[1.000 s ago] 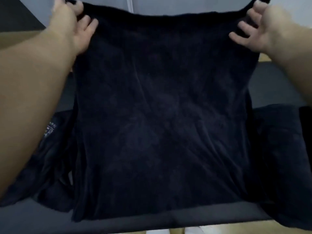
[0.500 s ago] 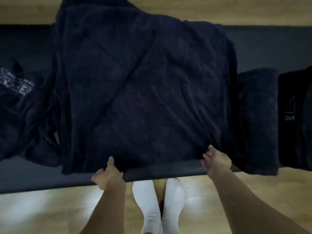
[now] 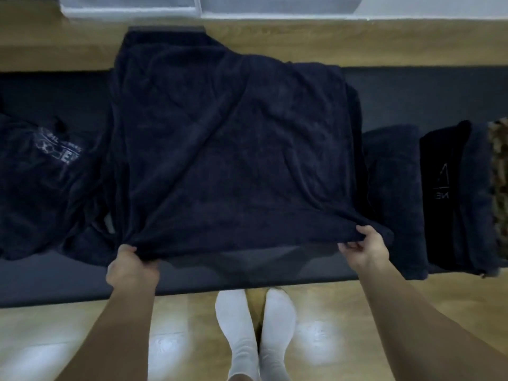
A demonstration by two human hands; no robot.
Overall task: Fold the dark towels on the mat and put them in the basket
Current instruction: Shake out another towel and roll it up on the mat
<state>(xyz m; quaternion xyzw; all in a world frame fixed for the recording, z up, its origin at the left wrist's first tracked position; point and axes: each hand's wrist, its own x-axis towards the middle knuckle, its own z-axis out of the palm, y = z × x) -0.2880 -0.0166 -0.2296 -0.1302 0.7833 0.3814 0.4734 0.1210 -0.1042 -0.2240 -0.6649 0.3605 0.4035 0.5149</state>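
A large dark navy towel (image 3: 233, 149) lies spread over the dark grey mat (image 3: 41, 279), its far end reaching past the mat onto the wooden floor. My left hand (image 3: 132, 268) grips its near left corner. My right hand (image 3: 365, 248) pinches the near right corner, and the near edge is lifted slightly off the mat. A crumpled dark cloth with a pale print (image 3: 46, 182) lies to the left. A folded dark towel (image 3: 393, 193) rests to the right. No basket is in view.
Further right lie a folded black cloth with a pale logo (image 3: 442, 193) and a leopard-patterned item (image 3: 499, 174) at the frame edge. Wooden floor (image 3: 384, 42) surrounds the mat. My feet in white socks (image 3: 255, 334) stand at the mat's near edge.
One second ago I held the towel up in the air by its top corners. It was then laid over the mat, and now both hands lift its near edge slightly.
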